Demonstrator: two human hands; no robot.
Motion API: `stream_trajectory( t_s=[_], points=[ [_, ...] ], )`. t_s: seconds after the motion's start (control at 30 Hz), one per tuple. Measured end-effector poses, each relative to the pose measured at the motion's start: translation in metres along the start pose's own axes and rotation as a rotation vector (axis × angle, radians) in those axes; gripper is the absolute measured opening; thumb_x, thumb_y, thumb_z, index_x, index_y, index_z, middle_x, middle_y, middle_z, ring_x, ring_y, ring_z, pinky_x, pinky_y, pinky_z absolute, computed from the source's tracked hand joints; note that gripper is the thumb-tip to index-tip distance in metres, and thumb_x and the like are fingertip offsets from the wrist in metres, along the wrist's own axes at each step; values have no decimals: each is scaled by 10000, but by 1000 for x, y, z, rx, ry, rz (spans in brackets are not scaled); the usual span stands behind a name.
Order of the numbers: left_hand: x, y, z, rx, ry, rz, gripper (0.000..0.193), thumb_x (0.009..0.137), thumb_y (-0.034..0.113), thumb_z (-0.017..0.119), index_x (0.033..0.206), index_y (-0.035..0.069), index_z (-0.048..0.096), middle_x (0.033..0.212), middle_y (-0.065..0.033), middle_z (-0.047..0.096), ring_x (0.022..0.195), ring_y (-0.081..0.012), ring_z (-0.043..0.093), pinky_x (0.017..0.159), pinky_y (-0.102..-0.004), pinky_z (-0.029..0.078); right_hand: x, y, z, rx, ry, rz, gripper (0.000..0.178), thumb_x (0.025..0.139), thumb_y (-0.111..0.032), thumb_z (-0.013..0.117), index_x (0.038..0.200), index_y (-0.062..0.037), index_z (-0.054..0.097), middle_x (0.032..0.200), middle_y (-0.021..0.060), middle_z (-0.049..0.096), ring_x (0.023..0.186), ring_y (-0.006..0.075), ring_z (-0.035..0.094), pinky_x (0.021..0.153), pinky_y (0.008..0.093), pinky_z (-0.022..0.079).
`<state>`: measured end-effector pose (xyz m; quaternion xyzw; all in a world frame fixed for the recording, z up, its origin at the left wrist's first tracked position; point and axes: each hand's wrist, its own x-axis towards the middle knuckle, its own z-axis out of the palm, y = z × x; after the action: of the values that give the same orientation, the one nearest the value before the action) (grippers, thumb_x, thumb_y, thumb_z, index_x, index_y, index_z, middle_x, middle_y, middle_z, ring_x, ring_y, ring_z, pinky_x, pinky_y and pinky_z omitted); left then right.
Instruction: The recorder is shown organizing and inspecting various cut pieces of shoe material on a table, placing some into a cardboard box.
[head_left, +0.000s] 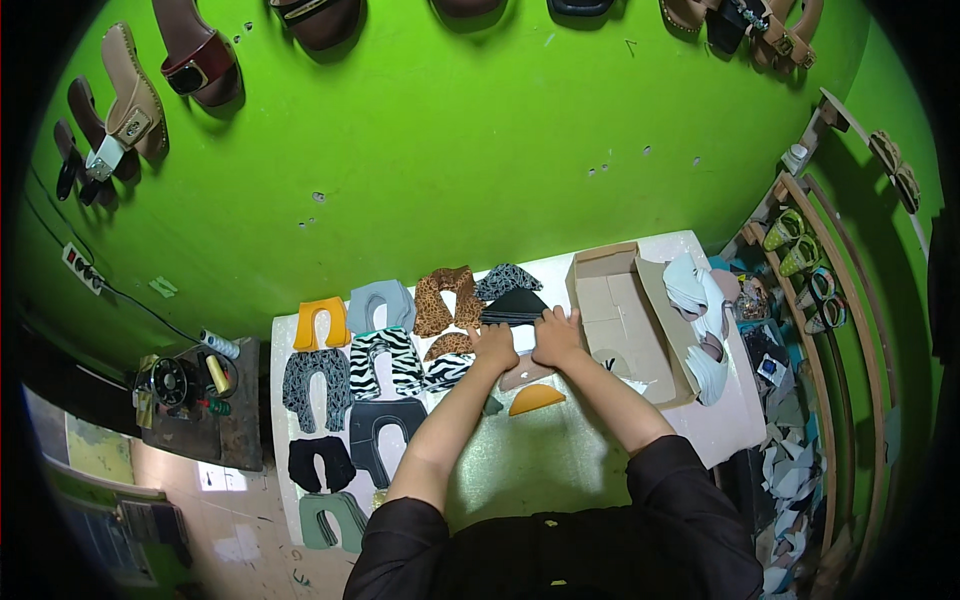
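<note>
A black half-moon piece of material (514,307) lies near the back of the white table. My left hand (495,348) grips its left corner and my right hand (556,335) its right corner, fingers bent at the ends. Just behind is a grey-black patterned piece (508,279). Left of my left hand are a leopard-print half-moon (447,346) and a zebra-print one (449,371). Between my forearms lie a brownish piece (522,371) and an orange half-moon (538,400). A dark green piece (492,406) is partly hidden by my left forearm.
U-shaped pieces, including orange (322,322), zebra-print (385,362) and green (333,520), cover the table's left side. An open cardboard box (612,320) stands right of my hands, beside white pieces (700,325). Sandals (205,65) hang on the green wall; scraps (790,470) lie at right.
</note>
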<state>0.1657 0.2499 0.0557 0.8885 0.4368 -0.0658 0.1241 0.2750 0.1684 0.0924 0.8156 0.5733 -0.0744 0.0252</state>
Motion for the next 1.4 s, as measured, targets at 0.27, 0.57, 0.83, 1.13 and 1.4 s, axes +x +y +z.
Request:
stream_trajectory(
  t_s=[0.27, 0.57, 0.83, 1.13, 1.4],
  points=[
    [9, -9, 7, -21, -75, 42, 204, 689, 121, 612, 874, 70, 681, 957, -140, 663, 977, -281, 609, 1033, -530, 185, 9, 11, 36, 60, -10, -56, 323, 747, -75, 537, 1064, -38, 586, 1037, 105, 625, 1061, 283, 513, 1016, 551, 210],
    [-26, -1, -31, -2, -19, 66, 347, 695, 152, 619, 1037, 93, 620, 1060, -112, 621, 1058, -281, 554, 985, -620, 185, -38, 30, -48, 361, 235, -60, 317, 741, -103, 575, 1055, -134, 602, 925, 58, 633, 939, 218, 572, 922, 533, 253],
    [-116, 91, -41, -468, 206, 473, 482, 797, 66, 442, 1276, 125, 445, 1245, -107, 495, 1196, -258, 433, 958, -614, 189, -79, 146, -35, 449, 58, 246, 305, 704, -75, 578, 994, -154, 633, 940, 41, 657, 920, 213, 608, 939, 550, 237],
    [-179, 137, 31, -333, 127, 457, 410, 847, 165, 497, 1255, 150, 460, 1384, -68, 366, 1338, -247, 268, 965, -644, 122, -97, 137, 13, 304, -162, -41, 485, 641, -86, 636, 1113, -185, 585, 1213, 56, 517, 1174, 261, 443, 965, 569, 225],
    [-184, 140, 43, -396, 207, 368, 469, 789, 148, 513, 1255, 141, 459, 1391, -66, 363, 1345, -257, 265, 970, -657, 64, -89, 158, 28, 325, -340, -182, 328, 611, -175, 733, 917, -148, 617, 933, 87, 626, 979, 237, 563, 893, 499, 258]
  ],
)
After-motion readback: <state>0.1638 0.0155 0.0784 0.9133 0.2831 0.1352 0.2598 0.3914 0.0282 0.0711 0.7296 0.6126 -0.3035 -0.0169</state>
